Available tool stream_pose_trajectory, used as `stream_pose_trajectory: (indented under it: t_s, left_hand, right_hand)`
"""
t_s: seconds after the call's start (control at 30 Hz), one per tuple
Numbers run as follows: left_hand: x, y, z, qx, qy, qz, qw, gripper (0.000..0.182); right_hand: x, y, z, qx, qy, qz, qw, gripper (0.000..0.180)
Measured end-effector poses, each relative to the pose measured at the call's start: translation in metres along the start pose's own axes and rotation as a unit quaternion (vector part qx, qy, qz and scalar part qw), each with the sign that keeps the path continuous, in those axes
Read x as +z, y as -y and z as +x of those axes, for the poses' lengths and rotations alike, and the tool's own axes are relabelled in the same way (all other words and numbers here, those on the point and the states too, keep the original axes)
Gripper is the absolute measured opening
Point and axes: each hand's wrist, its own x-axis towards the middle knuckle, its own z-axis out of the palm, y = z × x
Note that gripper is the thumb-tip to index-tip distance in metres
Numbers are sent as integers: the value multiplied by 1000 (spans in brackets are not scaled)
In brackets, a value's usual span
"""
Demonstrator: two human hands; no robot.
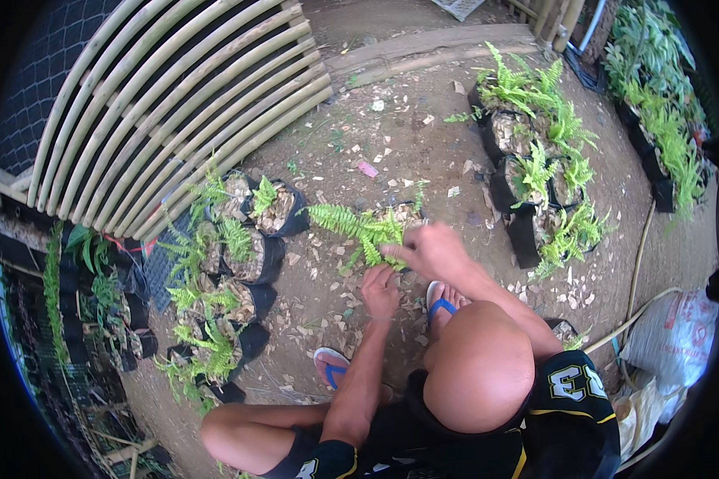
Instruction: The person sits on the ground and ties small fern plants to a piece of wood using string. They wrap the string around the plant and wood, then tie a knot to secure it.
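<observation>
A green fern (368, 230) with wood chips (404, 212) around its base stands on the soil before me; most of its container is hidden. At the fern's near edge is my left hand (380, 293), its fingers bent and close together. My right hand (434, 248), a little blurred, is over the plant's near right side, thumb and fingers bent towards the leaves. The fingertips of both hands are near each other. Whether either holds a frond or stem cannot be made out.
Potted ferns in black grow bags (266, 260) stand in rows on the left, with more bags (521, 236) on the right. A bamboo slat panel (174, 120) lies at the upper left. A hose (638, 257) and a filled white sack (671, 335) are at the right.
</observation>
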Motion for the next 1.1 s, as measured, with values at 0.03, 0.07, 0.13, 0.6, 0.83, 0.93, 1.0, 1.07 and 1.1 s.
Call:
stream_pose_trajectory:
  t_s: [0.03, 0.07, 0.13, 0.6, 0.83, 0.93, 1.0, 1.07, 1.1]
  left_hand:
    - [1, 0, -1, -4, -6, -2, 1000, 18]
    - [1, -1, -2, -13, -1, 4, 1000, 16]
    - [2, -4, -4, -23, -1, 12, 1000, 16]
    - [-8, -9, -22, -147, -39, -54, 987, 31]
    - [3, 20, -47, -237, -121, -77, 961, 29]
    - [14, 35, -59, -349, -156, -116, 917, 26]
    - [22, 45, -68, -402, -144, -70, 902, 23]
    - [33, 58, -71, -349, -178, -194, 899, 23]
    - [39, 65, -68, -358, -181, -259, 879, 23]
  right_hand:
    - [-11, 5, 2, -8, -106, 52, 993, 36]
    - [-17, 14, 11, 5, -170, 27, 985, 35]
    - [-28, 27, 24, -42, -291, 13, 956, 34]
    - [-79, 82, 34, -109, 35, 28, 993, 19]
    - [-98, 111, 48, -162, 51, -67, 983, 15]
    - [-106, 135, 55, -182, 69, -79, 978, 11]
    - [-106, 152, 58, -164, 69, -102, 979, 8]
    - [-110, 166, 63, -142, 85, -115, 980, 9]
    - [-115, 172, 67, -132, 100, -114, 980, 10]
